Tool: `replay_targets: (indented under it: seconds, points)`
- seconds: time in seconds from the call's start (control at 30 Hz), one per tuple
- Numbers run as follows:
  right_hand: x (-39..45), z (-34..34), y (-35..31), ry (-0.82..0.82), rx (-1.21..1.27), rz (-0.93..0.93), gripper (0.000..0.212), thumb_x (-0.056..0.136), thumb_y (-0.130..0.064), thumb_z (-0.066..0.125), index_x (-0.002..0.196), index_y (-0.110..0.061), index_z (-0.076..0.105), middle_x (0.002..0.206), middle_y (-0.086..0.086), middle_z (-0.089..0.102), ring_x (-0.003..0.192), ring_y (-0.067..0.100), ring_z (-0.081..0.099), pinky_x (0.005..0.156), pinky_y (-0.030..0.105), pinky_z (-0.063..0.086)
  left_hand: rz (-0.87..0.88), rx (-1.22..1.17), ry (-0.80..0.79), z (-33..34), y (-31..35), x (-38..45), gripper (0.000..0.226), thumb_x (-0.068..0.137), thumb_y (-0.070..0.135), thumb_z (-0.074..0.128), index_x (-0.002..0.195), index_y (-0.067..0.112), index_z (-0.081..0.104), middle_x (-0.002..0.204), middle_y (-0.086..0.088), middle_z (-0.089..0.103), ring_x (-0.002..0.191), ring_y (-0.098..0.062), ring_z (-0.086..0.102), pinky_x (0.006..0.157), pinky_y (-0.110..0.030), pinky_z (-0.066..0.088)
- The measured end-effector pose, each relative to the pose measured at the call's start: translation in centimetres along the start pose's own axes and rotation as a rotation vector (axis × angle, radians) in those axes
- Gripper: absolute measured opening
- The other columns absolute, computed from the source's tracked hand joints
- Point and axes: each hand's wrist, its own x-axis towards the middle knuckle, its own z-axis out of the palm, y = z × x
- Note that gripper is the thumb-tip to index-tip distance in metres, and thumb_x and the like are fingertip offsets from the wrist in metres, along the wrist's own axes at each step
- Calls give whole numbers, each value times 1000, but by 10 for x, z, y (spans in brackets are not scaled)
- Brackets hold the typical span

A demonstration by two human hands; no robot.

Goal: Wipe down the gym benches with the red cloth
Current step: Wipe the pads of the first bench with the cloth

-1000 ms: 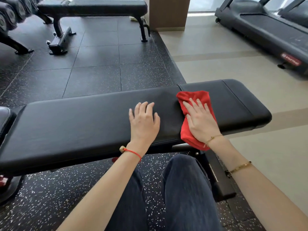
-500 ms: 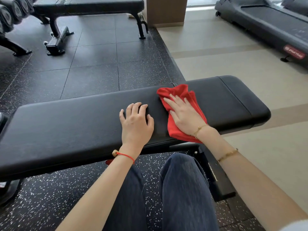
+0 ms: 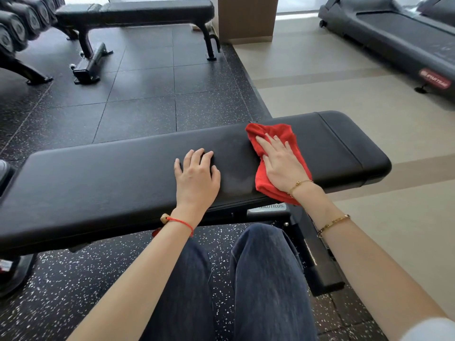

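Sliding back rightward, the right hand (image 3: 283, 163) presses flat, fingers straight, on the crumpled red cloth (image 3: 275, 163) atop the black padded table (image 3: 98, 180); left hand (image 3: 197, 175) rests released beside it, so wiping continues

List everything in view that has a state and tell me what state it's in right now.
Near bench: flat, partly damp beside the cloth.
Cloth: crumpled, lying on the bench, draped over its near edge.
Right hand: flat on the cloth, fingers straight.
Left hand: resting on the bench, holding nothing.
Far bench: flat, unoccupied.
Treadmill: nobody on it.
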Motion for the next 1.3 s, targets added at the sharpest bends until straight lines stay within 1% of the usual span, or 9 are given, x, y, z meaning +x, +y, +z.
replay_targets:
  seconds: [0.27, 0.4, 0.5, 0.63, 0.73, 0.83, 0.93, 1.13, 1.3]
  points:
    - [-26, -14, 28, 77, -29, 106, 52, 101, -15, 33, 152, -20, 24, 160, 5, 19, 149, 23, 11, 122, 40, 2, 29, -56, -9, 5, 17, 6, 36, 96, 24, 47, 131, 20, 56, 141, -1, 51, 137, -23, 37, 117, -50, 22]
    - [-13, -30, 62, 59, -35, 243, 51, 101, -18, 32, 152, -20, 24, 161, 5, 16, 149, 25, 10, 122, 41, 0, 50, -75, -25, 13, 35, 10, 38, 96, 27, 46, 133, 21, 54, 141, 1, 49, 138, -21, 35, 119, -51, 18]
    - [12, -41, 76, 5, -34, 318, 52, 101, -25, 36, 151, -21, 26, 161, 6, 14, 149, 26, 9, 121, 43, 0, 40, -87, -46, 19, 50, 12, 41, 97, 29, 45, 137, 22, 49, 144, 0, 46, 140, -23, 31, 119, -56, 14]
    - [24, -36, 65, -18, -19, 237, 57, 96, -37, 47, 149, -23, 31, 161, 6, 16, 148, 27, 13, 120, 41, 3, 6, -71, -42, 25, 59, 12, 42, 97, 32, 44, 138, 22, 48, 143, -2, 43, 140, -26, 28, 119, -60, 11]
    - [6, -29, 63, 4, -30, 145, 57, 95, -42, 47, 149, -28, 32, 160, 1, 20, 148, 22, 16, 121, 38, 4, 11, -56, -22, 29, 56, 11, 43, 97, 34, 43, 138, 24, 48, 143, -2, 44, 140, -25, 29, 120, -59, 12]
    - [-14, -33, 82, 48, -39, 121, 55, 96, -39, 46, 148, -31, 32, 158, -3, 25, 147, 20, 19, 122, 38, 7, 24, -53, 4, 32, 54, 10, 43, 96, 34, 44, 137, 24, 50, 143, -1, 45, 140, -25, 31, 120, -58, 13]
    - [-20, -42, 109, 82, -32, 187, 52, 97, -34, 44, 148, -30, 32, 158, -2, 25, 147, 21, 18, 122, 38, 6, 20, -45, 23, 33, 55, 10, 43, 95, 35, 44, 137, 24, 51, 142, -1, 47, 139, -25, 33, 120, -58, 15]
    - [26, -55, 131, -8, -36, 332, 50, 102, -27, 30, 151, -26, 25, 162, 1, 11, 149, 25, 7, 120, 42, -2, 5, -26, 49, 33, 59, 9, 42, 94, 34, 46, 134, 24, 54, 139, 0, 50, 137, -25, 36, 118, -59, 19]
    - [31, -45, 107, -41, -43, 189, 49, 102, -21, 31, 150, -26, 28, 161, 4, 14, 149, 25, 11, 120, 43, 0, -4, 0, 74, 34, 60, 10, 40, 91, 33, 49, 130, 24, 57, 135, -1, 53, 133, -26, 41, 115, -59, 23]
